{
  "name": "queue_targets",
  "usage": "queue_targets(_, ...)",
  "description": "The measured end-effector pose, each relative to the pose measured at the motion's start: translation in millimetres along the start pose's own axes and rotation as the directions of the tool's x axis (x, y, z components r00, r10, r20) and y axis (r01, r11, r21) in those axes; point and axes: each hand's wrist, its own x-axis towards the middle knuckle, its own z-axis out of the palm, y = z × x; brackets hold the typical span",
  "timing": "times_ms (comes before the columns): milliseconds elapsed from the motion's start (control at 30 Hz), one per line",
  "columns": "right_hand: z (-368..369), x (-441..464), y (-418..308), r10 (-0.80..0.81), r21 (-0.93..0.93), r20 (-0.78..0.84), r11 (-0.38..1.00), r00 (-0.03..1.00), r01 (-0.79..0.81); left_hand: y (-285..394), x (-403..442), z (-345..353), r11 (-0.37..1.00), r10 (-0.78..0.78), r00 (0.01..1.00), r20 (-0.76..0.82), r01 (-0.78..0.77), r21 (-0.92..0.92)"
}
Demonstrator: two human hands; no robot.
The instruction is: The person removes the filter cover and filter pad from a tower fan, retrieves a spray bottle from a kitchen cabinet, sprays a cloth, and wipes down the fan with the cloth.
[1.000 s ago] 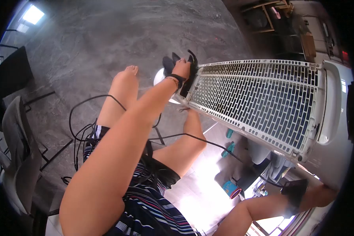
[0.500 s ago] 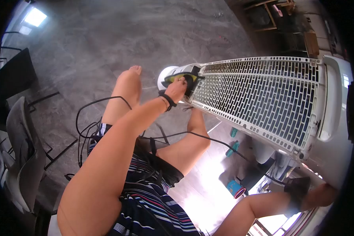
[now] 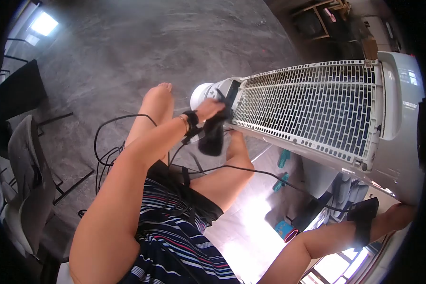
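Observation:
A tall white appliance (image 3: 343, 159) with a brick-patterned grille (image 3: 312, 106) leans across my view. My left hand (image 3: 210, 110), wearing a dark wristband, is beside the appliance's far end, closed on a black flat, elongated object (image 3: 212, 137). Motion blurs that object, so its kind is unclear. Dark slots show in the appliance's end next to my fingers. At the far right, my right hand (image 3: 398, 217) rests against the appliance's other end. Its fingers are in shadow and cannot be made out. A black band or small box sits on that wrist.
Black cables (image 3: 270, 174) run across my legs. Grey chairs (image 3: 31, 189) stand at the left. Teal sandals (image 3: 281, 181) and a blue container (image 3: 285, 231) are on the floor below the appliance. A wooden-framed chair (image 3: 319, 21) stands at the top right.
My left hand has drawn slightly left and down from the slotted end. The black object, earlier with a yellow-green part showing, has swung down below the hand. My right hand stays at the appliance.

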Motion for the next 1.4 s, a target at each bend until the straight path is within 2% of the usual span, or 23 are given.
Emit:
queue_targets(33,-0.6,-0.8,1.3,-0.046,-0.061,-0.006,0.997,0.999,0.046,6.0,9.8,-2.6,0.951,-0.178,0.975,-0.13,0.137,-0.277)
queue_targets(67,-0.8,-1.3,2.5,-0.094,-0.12,-0.008,0.988,0.995,0.093,16.7,21.0,-3.9,0.81,-0.378,0.903,-0.202,0.217,-0.545)
queue_targets(100,-19.3,3.8,14.4,-0.096,-0.12,-0.007,0.988,0.995,0.094,26.6,30.6,-7.7,0.886,-0.338,0.887,-0.313,0.188,-0.423)
queue_targets(133,-52.4,13.1,35.4,-0.296,-0.71,0.145,0.633,0.944,0.308,32.8,41.3,-9.1,0.943,-0.282,0.863,-0.419,0.167,-0.289)
queue_targets(167,-59.7,14.6,38.7,-0.337,-0.919,0.384,-0.052,0.86,0.39,31.9,54.1,-2.3,0.979,-0.193,0.826,-0.53,0.201,-0.043)
queue_targets(267,-47.0,7.0,35.3,-0.383,-0.943,0.312,-0.016,0.869,0.331,24.1,81.0,15.7,0.949,-0.113,0.874,-0.472,0.236,0.209)
queue_targets(333,-34.3,-0.1,23.7,-0.406,-0.929,0.3,0.083,0.863,0.361,31.5,78.8,19.6,0.923,-0.135,0.889,-0.438,0.274,0.27)
queue_targets(400,-26.4,-3.6,14.0,-0.402,-0.896,0.317,0.169,0.859,0.411,34.7,76.3,22.8,0.85,-0.075,0.915,-0.396,0.266,0.454)
queue_targets(533,-18.6,-4.1,4.6,-0.405,-0.842,0.354,0.254,0.843,0.476,22.1,59.4,25.0,0.834,0.013,0.949,-0.316,0.164,0.526)
queue_targets(567,-17.1,-3.9,3.2,-0.41,-0.831,0.358,0.27,0.839,0.487,19.4,48.7,27.6,0.855,0.094,0.93,-0.355,0.107,0.508)
queue_targets(667,-16.3,-3.1,-1.1,-0.415,-0.805,0.366,0.307,0.833,0.507,16.7,16.5,35.7,0.905,0.042,0.958,-0.283,0.084,0.417)
queue_targets(733,-16.4,-5.1,-2.7,-0.418,-0.79,0.372,0.327,0.829,0.519,12.1,2.8,38.5,0.898,0.14,0.949,-0.282,-0.002,0.44)
queue_targets(833,-20.2,-6.8,3.1,-0.41,-0.796,0.317,0.376,0.855,0.475,11.6,-12.9,35.7,0.921,0.051,0.969,-0.24,0.047,0.387)
queue_targets(933,-18.6,-5.1,3.9,-0.398,-0.807,0.251,0.417,0.882,0.418,17.9,-12.1,8.6,0.934,-0.269,0.956,0.116,0.23,0.272)
queue_targets(967,-18.0,-4.8,3.6,-0.388,-0.811,0.252,0.415,0.887,0.412,33.7,-11.8,-4.0,0.955,-0.261,0.965,-0.02,0.261,0.139)
queue_targets(1000,-17.4,-4.2,4.3,-0.388,-0.811,0.252,0.416,0.887,0.412,35.3,-5.4,-6.5,0.948,-0.26,0.949,-0.177,0.286,0.137)
queue_targets(1067,-15.3,-4.8,4.8,-0.464,-0.767,0.311,0.393,0.83,0.507,59.2,10.7,-15.4,0.965,-0.232,0.862,-0.45,0.262,0.005)
queue_targets(1100,-12.1,-7.0,1.1,-0.45,-0.745,0.311,0.431,0.837,0.508,64.4,19.8,-14.3,0.965,-0.23,0.864,-0.448,0.261,0.007)
queue_targets(1167,-12.1,-3.9,3.3,-0.475,-0.728,0.298,0.448,0.828,0.519,69.6,41.8,-11.5,0.987,-0.029,0.888,-0.459,0.098,0.128)
queue_targets(1200,-10.9,-2.5,4.6,-0.499,-0.708,0.285,0.467,0.819,0.531,53.5,55.2,-3.3,0.943,0.029,0.952,-0.305,0.075,0.325)
queue_targets(1267,-12.1,-4.4,5.8,-0.476,-0.655,0.272,0.545,0.837,0.523,53.4,57.2,5.2,0.661,0.019,1.0,0.022,-0.029,0.75)
queue_targets(1333,-12.1,-8.3,2.9,-0.449,-0.595,0.265,0.62,0.853,0.511,38.7,58.3,11.6,0.364,-0.036,0.982,0.188,-0.162,0.917)
queue_targets(1400,-11.4,-15.3,-5.0,-0.365,-0.777,0.195,0.509,0.911,0.37,42.1,63.5,10.6,0.089,-0.099,0.954,0.285,-0.276,0.957)
